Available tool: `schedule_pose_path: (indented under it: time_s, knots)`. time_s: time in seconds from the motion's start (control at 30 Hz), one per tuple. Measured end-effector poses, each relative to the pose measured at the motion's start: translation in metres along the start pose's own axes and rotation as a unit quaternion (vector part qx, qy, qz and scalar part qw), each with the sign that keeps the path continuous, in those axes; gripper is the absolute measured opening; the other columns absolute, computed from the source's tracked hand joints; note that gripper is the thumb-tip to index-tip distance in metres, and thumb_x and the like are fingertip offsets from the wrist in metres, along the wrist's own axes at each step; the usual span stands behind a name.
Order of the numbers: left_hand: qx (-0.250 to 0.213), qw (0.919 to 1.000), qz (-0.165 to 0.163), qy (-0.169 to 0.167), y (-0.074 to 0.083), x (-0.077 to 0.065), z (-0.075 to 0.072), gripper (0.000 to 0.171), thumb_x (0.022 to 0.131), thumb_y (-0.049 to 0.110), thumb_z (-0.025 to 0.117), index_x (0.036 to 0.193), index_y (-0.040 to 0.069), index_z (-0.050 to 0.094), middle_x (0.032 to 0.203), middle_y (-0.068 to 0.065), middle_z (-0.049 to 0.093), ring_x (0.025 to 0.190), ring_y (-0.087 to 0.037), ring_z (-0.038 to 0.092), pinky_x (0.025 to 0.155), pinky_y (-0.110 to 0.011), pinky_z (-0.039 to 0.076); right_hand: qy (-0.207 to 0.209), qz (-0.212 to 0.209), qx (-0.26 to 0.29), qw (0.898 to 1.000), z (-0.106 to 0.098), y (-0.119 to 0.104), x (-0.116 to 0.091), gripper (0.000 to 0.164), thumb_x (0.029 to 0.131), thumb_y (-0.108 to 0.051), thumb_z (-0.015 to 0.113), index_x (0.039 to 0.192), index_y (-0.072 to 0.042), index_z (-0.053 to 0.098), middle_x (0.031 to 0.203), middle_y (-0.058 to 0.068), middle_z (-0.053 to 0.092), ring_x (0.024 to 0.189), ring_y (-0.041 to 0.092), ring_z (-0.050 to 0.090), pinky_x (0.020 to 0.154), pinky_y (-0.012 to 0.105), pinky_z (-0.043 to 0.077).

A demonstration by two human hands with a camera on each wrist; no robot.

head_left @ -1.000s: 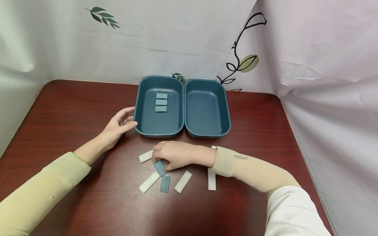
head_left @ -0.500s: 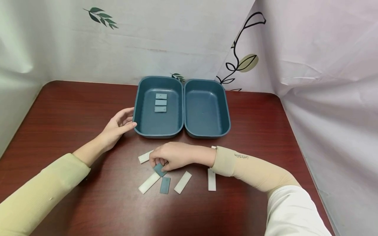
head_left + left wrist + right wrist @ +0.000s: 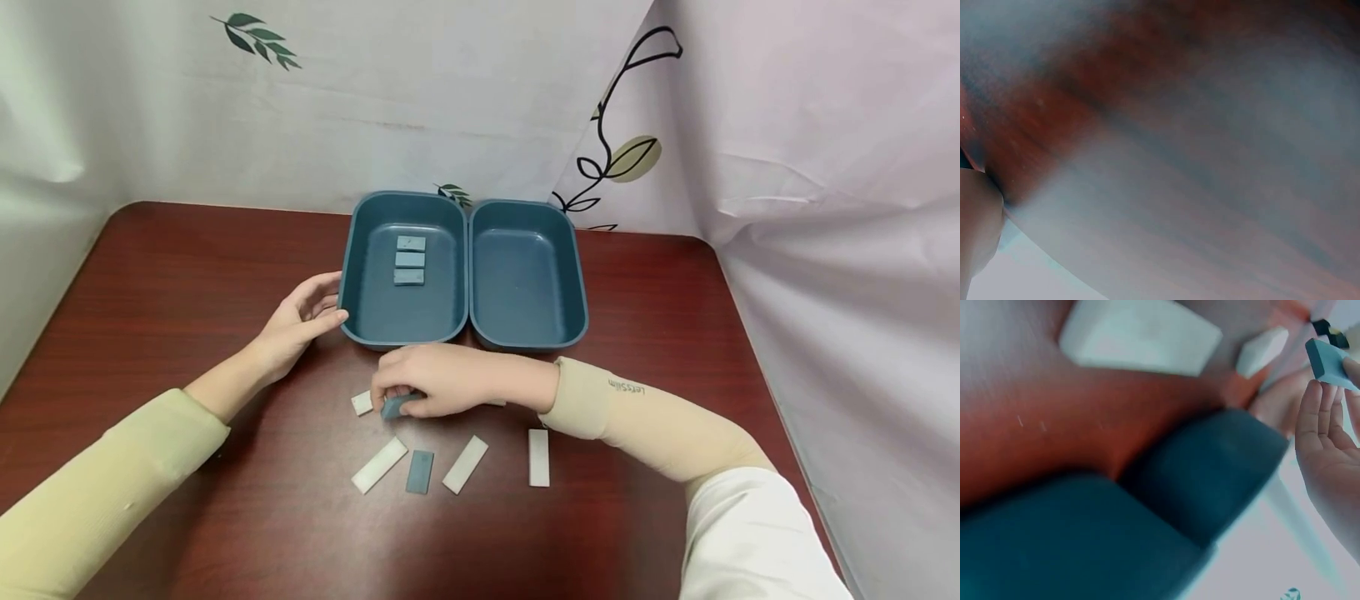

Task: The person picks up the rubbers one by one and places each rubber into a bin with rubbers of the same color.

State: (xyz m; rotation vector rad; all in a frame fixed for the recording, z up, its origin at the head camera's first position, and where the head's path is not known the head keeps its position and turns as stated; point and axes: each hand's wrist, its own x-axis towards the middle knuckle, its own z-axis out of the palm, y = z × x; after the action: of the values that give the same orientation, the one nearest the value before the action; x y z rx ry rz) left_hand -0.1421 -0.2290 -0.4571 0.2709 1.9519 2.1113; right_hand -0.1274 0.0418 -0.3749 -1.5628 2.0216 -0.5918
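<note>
In the head view my right hand (image 3: 435, 381) pinches a blue-grey rectangular block (image 3: 397, 406) just above the table, in front of the trays. The right wrist view shows that block (image 3: 1329, 362) between thumb and fingertips. My left hand (image 3: 296, 325) touches the outer side of the left blue tray (image 3: 347, 283), its thumb near the front corner. Three blue-grey blocks (image 3: 410, 260) lie in a column inside that tray. Another blue-grey block (image 3: 420, 472) lies on the table, between a white block (image 3: 379, 465) and a second white block (image 3: 465, 464).
A second blue tray (image 3: 525, 287) stands against the left one. One white block (image 3: 538, 457) lies to the right, another white block (image 3: 362, 403) is partly behind my right hand. My right forearm mostly covers a further white piece (image 3: 495, 403). The left wrist view is mostly blurred.
My right hand has lifted the blue-grey block off the table and moved slightly toward the trays and left. My left hand has stayed at the left tray.
</note>
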Motion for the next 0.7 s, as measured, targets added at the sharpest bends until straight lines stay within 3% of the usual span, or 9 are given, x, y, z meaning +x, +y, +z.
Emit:
schedule_pose_path:
  time_s: [0.33, 0.7]
  knots:
    - [0.006, 1.0, -0.002, 0.003, -0.002, 0.001, 0.0, 0.052, 0.107, 0.002, 0.059, 0.155, 0.009, 0.043, 0.141, 0.006, 0.055, 0.123, -0.002, 0.061, 0.101, -0.011, 0.051, 0.046, 0.038, -0.009, 0.998, -0.043, -0.005, 0.001, 0.018, 0.099, -0.007, 0.075, 0.116, -0.011, 0.073, 0.11, 0.001, 0.071, 0.1, 0.01, 0.065, 0.09, 0.013, 0.05]
    - [-0.004, 1.0, 0.002, 0.005, -0.002, 0.001, -0.002, 0.051, 0.106, 0.0, 0.059, 0.153, 0.011, 0.045, 0.141, 0.006, 0.056, 0.122, -0.002, 0.061, 0.101, -0.011, 0.051, 0.097, 0.073, -0.019, 0.992, -0.089, 0.007, 0.005, 0.017, 0.095, -0.008, 0.08, 0.112, -0.01, 0.076, 0.111, 0.003, 0.074, 0.1, 0.013, 0.069, 0.091, 0.02, 0.056]
